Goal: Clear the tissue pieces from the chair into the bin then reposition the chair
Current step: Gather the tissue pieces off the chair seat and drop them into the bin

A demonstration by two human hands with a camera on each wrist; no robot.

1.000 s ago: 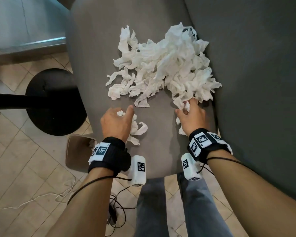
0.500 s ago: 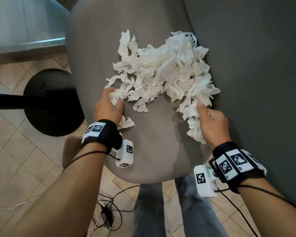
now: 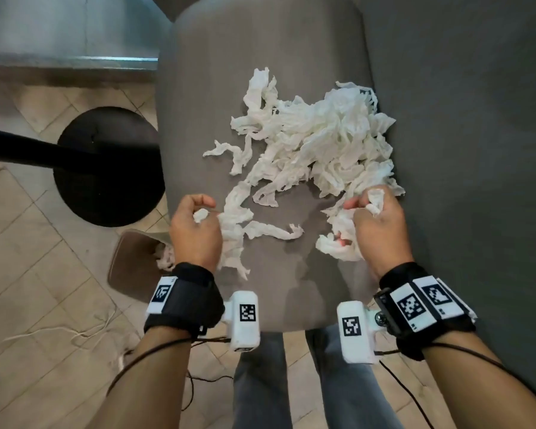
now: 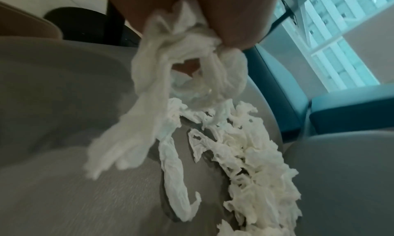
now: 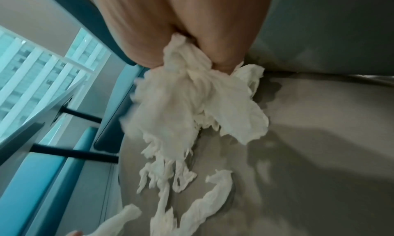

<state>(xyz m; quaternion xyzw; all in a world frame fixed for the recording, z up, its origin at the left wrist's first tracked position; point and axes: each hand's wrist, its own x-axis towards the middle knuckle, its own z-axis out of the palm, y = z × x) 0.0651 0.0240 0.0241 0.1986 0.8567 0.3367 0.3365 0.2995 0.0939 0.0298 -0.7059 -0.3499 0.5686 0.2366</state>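
Observation:
A heap of torn white tissue pieces (image 3: 319, 147) lies on the grey chair seat (image 3: 217, 69), against the dark backrest (image 3: 464, 119). My left hand (image 3: 195, 226) grips a bunch of tissue strips (image 4: 170, 74) at the seat's left edge; the strips hang down from the fist. My right hand (image 3: 376, 218) clutches another wad of tissue (image 5: 192, 101) at the heap's near right corner. One loose strip (image 3: 273, 230) lies between the hands. A brown bin (image 3: 133, 267) stands on the floor below the left hand, with tissue showing at its rim.
A black round table base (image 3: 106, 168) and its pole (image 3: 28, 147) stand left of the chair. White cord (image 3: 59, 332) trails over the tiled floor. My legs in grey trousers (image 3: 307, 382) are right at the seat's front edge. Teal seating (image 4: 341, 108) lies beyond.
Both hands have closed on bunches of tissue and pulled them toward the seat's front, the left drawing strips out of the heap. The heap now looks thinner on its left side.

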